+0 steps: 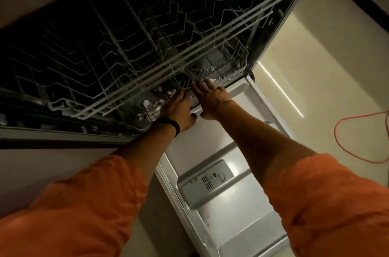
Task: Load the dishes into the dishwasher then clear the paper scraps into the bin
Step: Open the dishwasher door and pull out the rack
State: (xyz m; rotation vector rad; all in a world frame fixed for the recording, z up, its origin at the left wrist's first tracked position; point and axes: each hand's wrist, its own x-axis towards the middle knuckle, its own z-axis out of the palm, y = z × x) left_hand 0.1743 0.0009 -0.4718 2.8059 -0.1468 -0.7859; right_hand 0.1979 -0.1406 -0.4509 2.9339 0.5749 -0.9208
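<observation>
The lower rack (237,71) sits inside the dishwasher (210,141) beneath the upper rack (147,46), with the right hand (211,98) spread on its front rail and the left hand's (179,109) grip hidden among wires; it is stiff, probably heavy, and best pulled evenly by that rail.

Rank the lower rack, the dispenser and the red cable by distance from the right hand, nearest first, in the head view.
1. Lower rack: the right hand touches its front edge.
2. Dispenser: on the open door, nearer the person.
3. Red cable: far right, beyond the door's edge.
</observation>
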